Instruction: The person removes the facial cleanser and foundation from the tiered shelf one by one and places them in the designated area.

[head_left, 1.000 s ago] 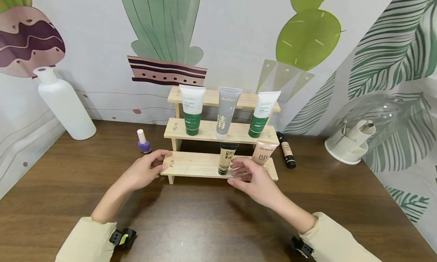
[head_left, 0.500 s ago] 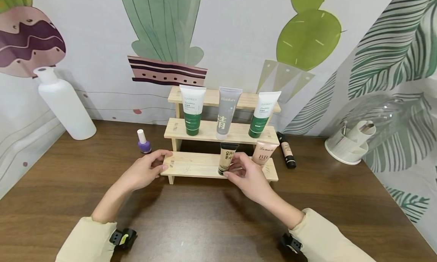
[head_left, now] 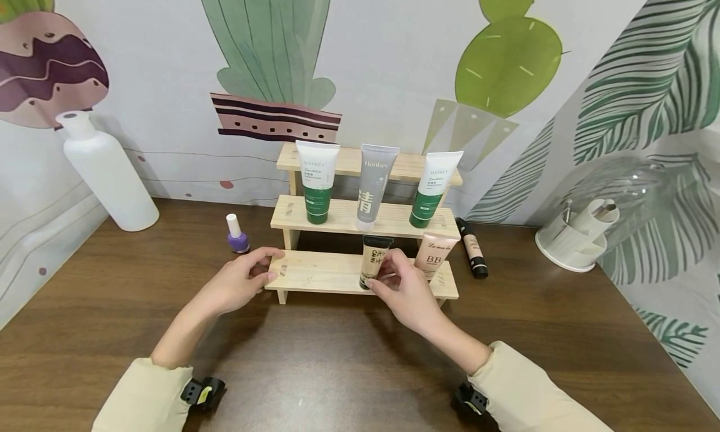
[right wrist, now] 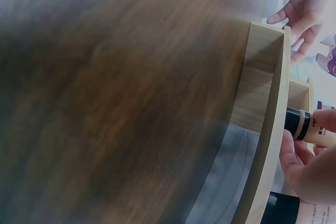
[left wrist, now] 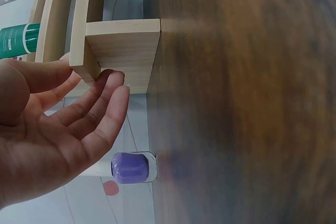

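Note:
My right hand (head_left: 409, 292) pinches a small beige tube (head_left: 372, 263) with black ends near its base. The tube stands cap down on the lowest tier of a wooden three-tier stand (head_left: 315, 271). In the right wrist view its black cap (right wrist: 297, 123) meets the board. Just right of that hand stands a pink BB cream tube (head_left: 434, 255), partly behind the knuckles. My left hand (head_left: 239, 284) grips the left end of the lowest board; in the left wrist view, fingers (left wrist: 107, 111) curl under the board end.
On the middle tier stand two white-and-green tubes (head_left: 317, 182) (head_left: 434, 190) and a grey tube (head_left: 375, 187). Purple nail polish (head_left: 237, 239) stands left of the stand. A black-ended tube (head_left: 475, 254) lies right. A white bottle (head_left: 110, 172) and a white holder (head_left: 579, 238) stand farther out.
My right hand has moved left from beside the small beige tube and closed its thumb and fingers on it. My left hand stays on the board's end.

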Tool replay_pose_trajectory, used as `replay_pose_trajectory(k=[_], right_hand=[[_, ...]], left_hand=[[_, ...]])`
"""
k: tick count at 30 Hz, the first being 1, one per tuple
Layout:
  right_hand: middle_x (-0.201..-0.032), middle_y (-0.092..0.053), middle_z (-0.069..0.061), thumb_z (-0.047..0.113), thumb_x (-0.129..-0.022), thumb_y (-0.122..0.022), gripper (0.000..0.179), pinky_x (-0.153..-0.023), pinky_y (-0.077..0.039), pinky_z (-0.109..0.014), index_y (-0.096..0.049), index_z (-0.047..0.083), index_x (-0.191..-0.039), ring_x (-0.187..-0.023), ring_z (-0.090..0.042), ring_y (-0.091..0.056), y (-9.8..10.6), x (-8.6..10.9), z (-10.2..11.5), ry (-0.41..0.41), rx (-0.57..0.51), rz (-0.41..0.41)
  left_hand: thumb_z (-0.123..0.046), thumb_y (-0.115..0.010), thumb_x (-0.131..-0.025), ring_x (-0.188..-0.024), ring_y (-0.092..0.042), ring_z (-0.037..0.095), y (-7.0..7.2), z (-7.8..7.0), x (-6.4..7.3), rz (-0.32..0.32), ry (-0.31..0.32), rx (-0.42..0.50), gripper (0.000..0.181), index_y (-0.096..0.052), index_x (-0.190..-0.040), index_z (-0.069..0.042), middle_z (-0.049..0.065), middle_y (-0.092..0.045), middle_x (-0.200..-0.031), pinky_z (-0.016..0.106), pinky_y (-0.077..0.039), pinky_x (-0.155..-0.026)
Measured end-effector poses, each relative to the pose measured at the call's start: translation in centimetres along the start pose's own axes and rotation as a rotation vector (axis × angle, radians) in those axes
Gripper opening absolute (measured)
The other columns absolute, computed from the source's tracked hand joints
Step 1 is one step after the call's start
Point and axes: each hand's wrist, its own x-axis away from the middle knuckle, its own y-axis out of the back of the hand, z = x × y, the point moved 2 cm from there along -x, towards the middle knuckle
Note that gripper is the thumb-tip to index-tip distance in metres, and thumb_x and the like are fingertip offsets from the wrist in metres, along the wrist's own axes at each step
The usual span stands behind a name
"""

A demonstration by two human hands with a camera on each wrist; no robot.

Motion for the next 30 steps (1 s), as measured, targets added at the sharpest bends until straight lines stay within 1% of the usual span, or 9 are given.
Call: replay_pose_trajectory(k=[7, 14, 19, 23, 27, 30], right_hand=[[-0.086, -0.065, -0.008, -0.005, -0.076, -0.07, 0.027, -0.071, -0.05, -0.028, -0.052, 0.003, -0.094, -0.078, -0.018, -0.061, 0.0, 0.3, -0.1, 0.0, 0.001, 0.005], [-0.085, -0.062, -0.009, -0.003, -0.076, -0.07, 0.028, -0.068, -0.051, -0.026, -0.052, 0.003, -0.095, -0.076, -0.018, -0.062, 0.4, 0.9, 0.0, 0.04, -0.006, 0.056], [-0.088, -0.061, -0.007, -0.003, -0.075, -0.071, 0.028, -0.066, -0.051, -0.026, -0.053, 0.003, -0.096, -0.077, -0.019, -0.062, 1.5, 1.5, 0.1, 0.086, -0.013, 0.096], [-0.089, -0.06, -0.006, -0.004, -0.074, -0.071, 0.028, -0.065, -0.051, -0.027, -0.054, 0.003, -0.095, -0.079, -0.019, -0.062, 2.6, 2.0, 0.0, 0.093, -0.011, 0.119], [-0.087, -0.059, -0.005, -0.004, -0.074, -0.072, 0.028, -0.065, -0.051, -0.027, -0.053, 0.005, -0.093, -0.08, -0.018, -0.061, 3.8, 2.5, -0.2, 0.091, 0.001, 0.136], [-0.086, -0.06, -0.004, -0.003, -0.074, -0.072, 0.029, -0.064, -0.051, -0.028, -0.053, 0.005, -0.095, -0.079, -0.017, -0.061, 4.7, 2.9, -0.5, 0.116, 0.011, 0.143]], left_hand=[[-0.003, -0.058, -0.088, -0.076, -0.053, 0.018, 0.0, -0.1, 0.0, 0.0, 0.006, -0.002, 0.031, -0.054, -0.119, -0.003, 0.006, -0.057, -0.088, 0.031, -0.041, -0.061], [-0.003, -0.057, -0.088, -0.075, -0.053, 0.017, 0.0, -0.1, 0.0, -0.004, -0.006, -0.012, 0.031, -0.054, -0.118, -0.003, 0.005, -0.057, -0.085, 0.031, -0.041, -0.06], [-0.003, -0.057, -0.088, -0.076, -0.052, 0.017, 0.0, -0.1, 0.1, -0.001, -0.004, -0.01, 0.031, -0.054, -0.119, -0.003, 0.006, -0.057, -0.087, 0.031, -0.041, -0.061], [-0.003, -0.057, -0.088, -0.078, -0.053, 0.018, 0.1, -0.1, 0.0, 0.002, 0.002, -0.008, 0.031, -0.054, -0.119, -0.003, 0.007, -0.057, -0.09, 0.031, -0.041, -0.061], [-0.003, -0.057, -0.088, -0.077, -0.053, 0.018, 0.1, -0.2, 0.1, 0.005, 0.003, -0.009, 0.031, -0.053, -0.119, -0.003, 0.006, -0.057, -0.088, 0.031, -0.041, -0.061], [-0.003, -0.057, -0.089, -0.077, -0.052, 0.018, 0.1, -0.2, 0.1, 0.007, 0.004, -0.012, 0.031, -0.053, -0.119, -0.003, 0.006, -0.058, -0.086, 0.031, -0.041, -0.061]])
